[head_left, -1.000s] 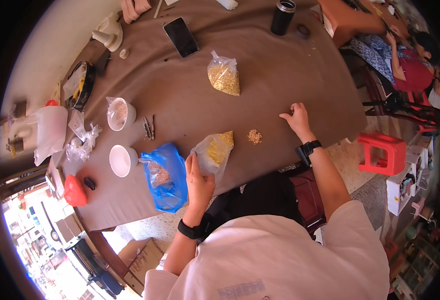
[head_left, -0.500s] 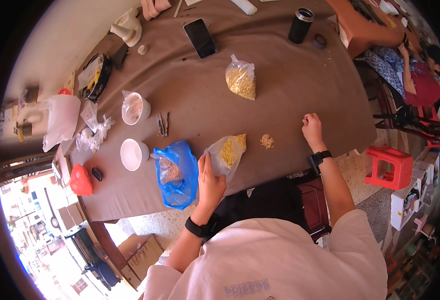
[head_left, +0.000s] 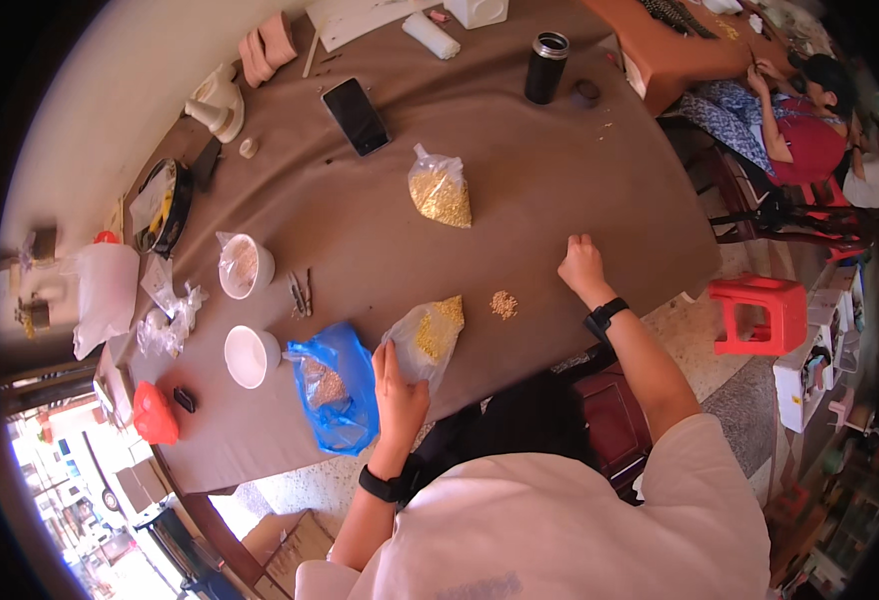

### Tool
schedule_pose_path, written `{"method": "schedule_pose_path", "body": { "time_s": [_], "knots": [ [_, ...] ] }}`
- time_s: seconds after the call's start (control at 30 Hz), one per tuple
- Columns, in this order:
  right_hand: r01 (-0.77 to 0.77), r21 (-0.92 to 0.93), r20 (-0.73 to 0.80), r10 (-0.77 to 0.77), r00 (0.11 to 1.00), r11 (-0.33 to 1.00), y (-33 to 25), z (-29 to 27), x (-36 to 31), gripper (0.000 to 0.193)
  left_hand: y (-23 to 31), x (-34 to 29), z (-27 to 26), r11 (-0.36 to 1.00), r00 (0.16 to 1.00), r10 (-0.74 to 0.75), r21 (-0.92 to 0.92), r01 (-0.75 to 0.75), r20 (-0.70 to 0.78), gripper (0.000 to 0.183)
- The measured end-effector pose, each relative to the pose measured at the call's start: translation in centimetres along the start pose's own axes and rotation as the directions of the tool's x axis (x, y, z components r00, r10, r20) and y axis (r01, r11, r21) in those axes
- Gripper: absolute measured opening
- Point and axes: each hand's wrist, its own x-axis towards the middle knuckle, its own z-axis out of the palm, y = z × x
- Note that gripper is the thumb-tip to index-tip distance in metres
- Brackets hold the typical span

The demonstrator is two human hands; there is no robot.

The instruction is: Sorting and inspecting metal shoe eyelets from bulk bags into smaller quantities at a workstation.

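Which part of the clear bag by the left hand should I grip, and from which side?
Likely the loose film on the near side of the clear bag, coming from the near left, where the left hand is placed. The yellow bits bunch toward its far-right corner, so the near film looks empty and slack enough to pinch.

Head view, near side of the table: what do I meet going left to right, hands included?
Red bag, nearer white cup, blue bag, left hand, small pile of tan pieces, right hand.
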Motion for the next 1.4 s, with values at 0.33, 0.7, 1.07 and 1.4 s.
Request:
{"method": "schedule_pose_path", "body": {
  "time_s": [0.33, 0.7, 1.07, 1.4],
  "knots": [
    [0.08, -0.085, 0.04, -0.077, 0.996, 0.993, 1.0, 0.5, 0.6, 0.016, -0.5, 0.1, 0.2, 0.99, 0.991, 0.13, 0.059, -0.128, -0.026, 0.065],
    [-0.428, 0.887, 0.451, -0.12, 0.885, 0.174, -13.8, -9.6, -2.8, 0.015, -0.4, 0.1, 0.0, 0.993, 0.993, 0.117, -0.032, -0.117, 0.007, 0.065],
    [0.548, 0.336, 0.371, -0.642, 0.671, 0.766, -22.5, -3.9, -9.3, 0.016, -0.2, -0.3, -0.5, 0.998, 0.996, 0.018, -0.06, -0.023, -0.091, 0.066],
    [0.308, 0.78, -0.1, -0.378, 0.921, 0.545, -17.1, -7.0, -9.5, 0.015, -0.4, -0.3, -0.9, 0.995, 0.999, -0.025, -0.096, 0.023, -0.026, 0.063]
  ]
}}
